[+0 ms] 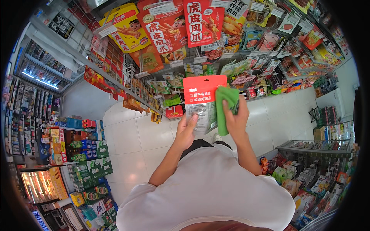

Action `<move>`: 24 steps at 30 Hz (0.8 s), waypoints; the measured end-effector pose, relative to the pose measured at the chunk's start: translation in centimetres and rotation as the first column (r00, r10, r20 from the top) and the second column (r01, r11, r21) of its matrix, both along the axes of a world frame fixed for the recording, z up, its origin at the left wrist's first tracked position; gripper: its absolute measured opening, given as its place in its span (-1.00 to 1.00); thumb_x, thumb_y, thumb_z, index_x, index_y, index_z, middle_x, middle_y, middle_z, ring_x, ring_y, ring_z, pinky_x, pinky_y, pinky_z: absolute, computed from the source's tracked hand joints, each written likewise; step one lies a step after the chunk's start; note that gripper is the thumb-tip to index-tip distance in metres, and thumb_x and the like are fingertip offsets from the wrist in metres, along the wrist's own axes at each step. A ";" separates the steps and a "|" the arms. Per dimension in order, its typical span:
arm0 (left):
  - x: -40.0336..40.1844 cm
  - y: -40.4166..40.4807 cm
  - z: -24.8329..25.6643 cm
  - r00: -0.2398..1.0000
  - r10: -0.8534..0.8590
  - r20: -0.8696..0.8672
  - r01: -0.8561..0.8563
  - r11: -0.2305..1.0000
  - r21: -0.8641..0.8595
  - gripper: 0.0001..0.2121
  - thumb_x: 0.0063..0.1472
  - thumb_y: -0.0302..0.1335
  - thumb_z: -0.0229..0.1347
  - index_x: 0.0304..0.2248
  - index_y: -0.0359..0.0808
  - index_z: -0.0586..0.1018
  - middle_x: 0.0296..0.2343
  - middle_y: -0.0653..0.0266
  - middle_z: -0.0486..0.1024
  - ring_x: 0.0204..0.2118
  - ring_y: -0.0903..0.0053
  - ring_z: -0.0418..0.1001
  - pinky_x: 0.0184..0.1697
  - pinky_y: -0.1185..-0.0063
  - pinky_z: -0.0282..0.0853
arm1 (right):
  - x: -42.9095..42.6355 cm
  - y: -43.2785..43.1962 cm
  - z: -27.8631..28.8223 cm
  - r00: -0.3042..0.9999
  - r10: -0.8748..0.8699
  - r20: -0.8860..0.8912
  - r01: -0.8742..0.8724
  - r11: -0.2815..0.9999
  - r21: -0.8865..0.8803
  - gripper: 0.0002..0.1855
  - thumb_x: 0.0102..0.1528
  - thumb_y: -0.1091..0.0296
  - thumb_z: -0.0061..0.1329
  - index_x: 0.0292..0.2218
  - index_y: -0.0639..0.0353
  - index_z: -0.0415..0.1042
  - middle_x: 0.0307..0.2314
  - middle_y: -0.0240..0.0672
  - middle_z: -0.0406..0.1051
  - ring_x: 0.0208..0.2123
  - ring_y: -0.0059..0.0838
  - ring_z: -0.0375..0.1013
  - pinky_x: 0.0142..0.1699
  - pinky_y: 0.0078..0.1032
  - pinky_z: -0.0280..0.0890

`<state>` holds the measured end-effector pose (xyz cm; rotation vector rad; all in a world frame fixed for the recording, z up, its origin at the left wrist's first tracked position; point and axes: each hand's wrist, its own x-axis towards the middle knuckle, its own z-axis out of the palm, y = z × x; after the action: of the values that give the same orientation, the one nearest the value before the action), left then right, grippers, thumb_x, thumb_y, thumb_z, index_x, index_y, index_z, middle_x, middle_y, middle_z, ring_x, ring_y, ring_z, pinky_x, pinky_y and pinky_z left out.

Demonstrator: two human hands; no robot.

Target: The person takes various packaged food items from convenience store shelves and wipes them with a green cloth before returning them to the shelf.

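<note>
My left hand [186, 131] grips the lower left edge of a red and silver snack pouch [199, 99], its thumb across the printed face. The pouch is upright, with a hang hole in its red top. My right hand [237, 117] is closed on a folded green cloth [222, 115], which lies against the pouch's right edge. Part of the fingers is hidden behind the cloth. Beyond my hands, red snack pouches [204, 23] and a yellow snack pouch [127, 29] hang on the rack's hooks.
A wire-grid rack [115, 68] with hooks and price tags spans the front. On the left stand stacked drink packs [94, 170] and a glass-door cooler [46, 66]. Another snack shelf [315, 147] is at the lower right. Pale floor tiles [127, 147] lie between them.
</note>
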<state>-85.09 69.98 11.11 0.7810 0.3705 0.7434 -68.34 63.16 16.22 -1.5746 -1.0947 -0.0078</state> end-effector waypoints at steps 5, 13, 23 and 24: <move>6.1 -2.4 0.1 0.997 0.023 -0.079 -0.015 0.994 0.105 -0.61 0.37 -0.41 -0.10 0.12 -0.37 0.23 0.04 0.27 0.33 0.08 0.59 0.26 0.17 0.51 0.13 | 8.3 -0.5 1.6 0.999 0.044 -0.025 -0.043 0.998 0.047 -0.73 0.04 0.46 0.06 -0.20 0.29 0.38 -0.39 -0.14 0.38 -0.36 -0.18 0.39 -0.25 -0.38 0.27; 13.9 -5.2 1.2 0.962 0.151 -0.230 -0.072 0.944 0.321 -0.58 0.38 -0.41 -0.11 0.15 -0.39 0.19 0.02 0.25 0.32 0.06 0.60 0.26 0.14 0.54 0.14 | 17.0 -2.2 1.3 0.995 0.075 -0.063 -0.075 0.997 0.017 -0.70 -0.04 0.42 0.12 -0.25 0.30 0.40 -0.46 -0.16 0.33 -0.45 -0.17 0.35 -0.34 -0.37 0.26; 14.4 -5.5 3.3 0.912 0.123 -0.391 0.042 0.921 0.388 -0.51 0.39 -0.36 -0.14 0.21 -0.39 0.09 0.08 0.21 0.24 0.13 0.56 0.16 0.20 0.56 0.00 | 17.4 -0.2 2.1 0.948 0.310 0.066 -0.311 0.951 -0.001 -0.63 -0.11 0.40 0.12 -0.23 0.29 0.38 -0.43 -0.16 0.33 -0.44 -0.13 0.40 -0.38 -0.34 0.28; 14.2 -5.5 3.3 0.910 0.139 -0.391 0.022 0.925 0.379 -0.51 0.39 -0.36 -0.14 0.21 -0.39 0.09 0.08 0.21 0.24 0.13 0.56 0.16 0.20 0.56 0.00 | 17.5 0.5 2.0 0.963 0.263 0.061 -0.264 0.965 0.001 -0.62 -0.12 0.39 0.12 -0.23 0.29 0.38 -0.42 -0.17 0.33 -0.44 -0.12 0.39 -0.39 -0.34 0.28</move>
<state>-70.86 64.50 14.41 1.3063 0.6464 0.7135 -50.83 63.67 18.25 -1.4174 -1.3440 0.1195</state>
